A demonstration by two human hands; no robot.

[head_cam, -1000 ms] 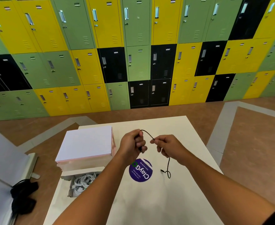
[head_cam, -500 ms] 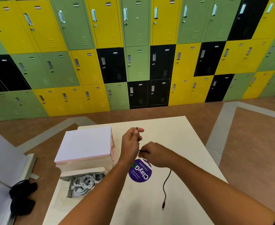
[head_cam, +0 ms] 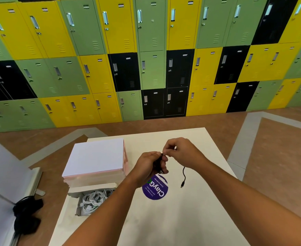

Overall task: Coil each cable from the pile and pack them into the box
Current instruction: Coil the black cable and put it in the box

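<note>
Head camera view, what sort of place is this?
Likely a locker area in an office or school: a wall of yellow, green and black lockers behind a white table bearing a purple sticker.

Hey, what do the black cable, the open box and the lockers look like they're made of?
The black cable has a thin matte sheath, likely rubber or plastic; it droops in a soft curve. The open box seems to be pale cardboard, with thin folded flaps. The lockers look like painted sheet metal, given vent slots and shiny handles.

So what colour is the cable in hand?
The cable is black; head view shows it.
</note>
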